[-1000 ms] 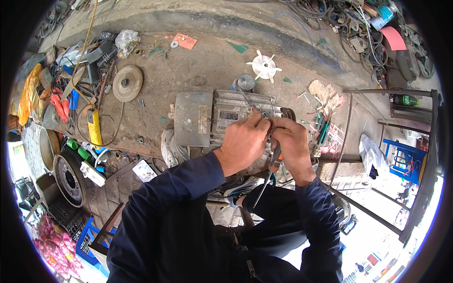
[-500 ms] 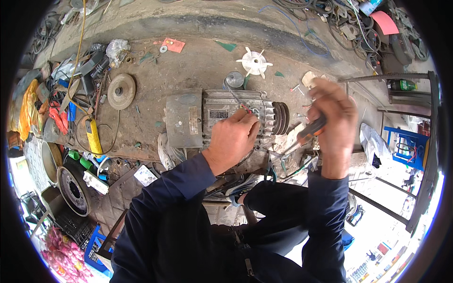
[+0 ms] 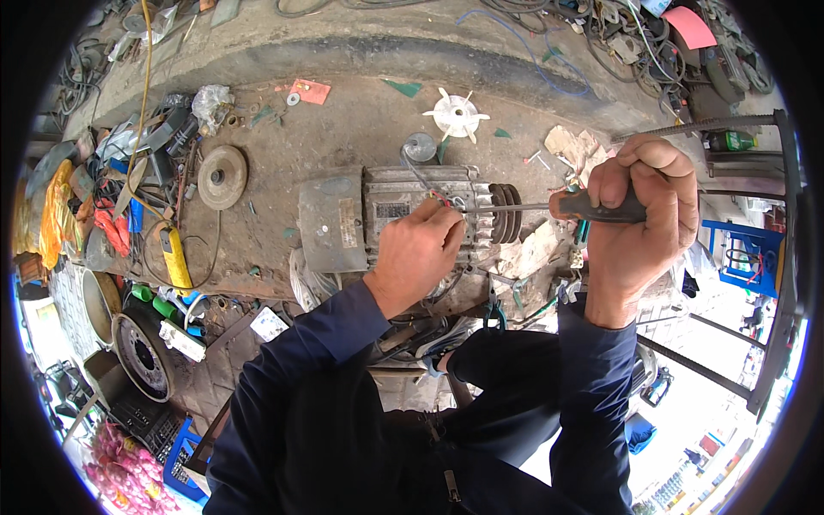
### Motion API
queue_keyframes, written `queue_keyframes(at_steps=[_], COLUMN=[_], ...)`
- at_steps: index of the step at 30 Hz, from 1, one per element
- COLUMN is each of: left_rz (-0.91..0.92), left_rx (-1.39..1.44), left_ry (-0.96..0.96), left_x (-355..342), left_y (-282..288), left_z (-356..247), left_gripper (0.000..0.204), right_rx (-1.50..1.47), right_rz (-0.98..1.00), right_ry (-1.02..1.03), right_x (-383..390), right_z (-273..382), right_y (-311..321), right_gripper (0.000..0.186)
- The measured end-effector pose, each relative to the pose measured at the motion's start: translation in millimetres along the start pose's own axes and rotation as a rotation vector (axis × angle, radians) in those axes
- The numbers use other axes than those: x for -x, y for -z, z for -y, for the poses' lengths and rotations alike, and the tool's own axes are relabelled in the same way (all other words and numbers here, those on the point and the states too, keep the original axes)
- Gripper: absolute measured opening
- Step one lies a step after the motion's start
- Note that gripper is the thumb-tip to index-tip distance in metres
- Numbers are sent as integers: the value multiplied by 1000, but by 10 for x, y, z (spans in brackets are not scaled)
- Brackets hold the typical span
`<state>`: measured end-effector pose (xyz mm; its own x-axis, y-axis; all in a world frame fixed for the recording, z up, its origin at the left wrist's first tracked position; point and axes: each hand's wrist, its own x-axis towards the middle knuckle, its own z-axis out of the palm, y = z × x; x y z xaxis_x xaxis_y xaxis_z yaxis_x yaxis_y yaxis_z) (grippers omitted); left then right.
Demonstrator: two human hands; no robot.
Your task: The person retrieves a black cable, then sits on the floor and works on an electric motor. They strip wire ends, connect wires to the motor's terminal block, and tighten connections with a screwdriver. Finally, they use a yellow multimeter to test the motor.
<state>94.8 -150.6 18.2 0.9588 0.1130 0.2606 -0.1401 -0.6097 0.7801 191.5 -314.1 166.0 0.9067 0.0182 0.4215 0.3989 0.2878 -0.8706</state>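
An electric motor (image 3: 429,182) with a ribbed grey housing lies on its side in front of me, a grooved pulley (image 3: 506,213) at its right end. My left hand (image 3: 414,257) rests on the housing, thumb and fingers pinched beside thin coloured wires (image 3: 440,196); what the fingertips hold is hidden. My right hand (image 3: 645,210) is wrapped around the dark, orange-ended handle of a screwdriver (image 3: 524,207). The shaft points left over the pulley, and its tip reaches the spot by my left fingertips. A small round metal capacitor-like can (image 3: 420,147) sits behind the motor, joined by a wire.
A white fan wheel (image 3: 456,115) lies beyond the motor. Left of it are a round disc (image 3: 222,177), a yellow pendant control (image 3: 176,260) and piled tools. Pliers (image 3: 494,314) stand near my knee. At the right rises a metal rack (image 3: 785,257).
My right hand has swung the screwdriver up and levelled it, bringing its tip to my left fingertips. My left hand stays on the motor. The view has shifted slightly.
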Motion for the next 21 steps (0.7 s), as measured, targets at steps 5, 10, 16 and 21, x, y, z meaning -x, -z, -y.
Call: queue_keyframes(at_steps=[5,10,16,21], left_rz=[6,2,3,5], left_rx=[0,-1,10,2], left_ry=[7,4,4,2], left_x=[1,4,4,9], left_y=[2,-2,-7,-10], left_z=[4,5,10,7], left_gripper=[5,5,5,5], right_rx=[-27,-40,-32,131], right_rz=[20,42,52,0], right_ry=[11,34,50,62], right_x=[-5,-9,-31,45], right_z=[-20,-41,-44,-13], right_y=[-1,21,24,-46], right_gripper=[17,17,17,16])
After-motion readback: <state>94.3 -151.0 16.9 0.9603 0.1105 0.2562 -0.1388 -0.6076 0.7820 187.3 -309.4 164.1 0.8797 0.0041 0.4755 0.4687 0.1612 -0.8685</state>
